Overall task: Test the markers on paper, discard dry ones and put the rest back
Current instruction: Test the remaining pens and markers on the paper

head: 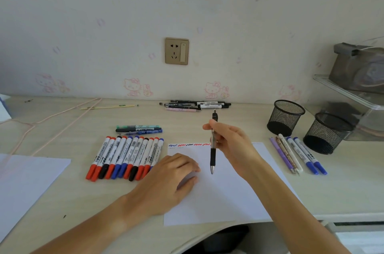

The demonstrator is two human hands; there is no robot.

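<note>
Pinched in the right hand (230, 141) is a clear-barrelled click pen with a black rubber grip (213, 145), fingers curled round the barrel, tip pointing down and hanging just above the white sheet of paper (224, 191). Left hand (168, 179) lies flat on the sheet's 9 o'clock edge, fingers relaxed, gripping nothing. Red, blue and black squiggles (189, 145) run along the paper's 12 o'clock edge. A row of white whiteboard markers with red, blue and black caps (124, 158) lies at 9 o'clock, and two black mesh pen cups (285, 117) stand around 2 o'clock. More pens (299, 155) lie at 3 o'clock.
</note>
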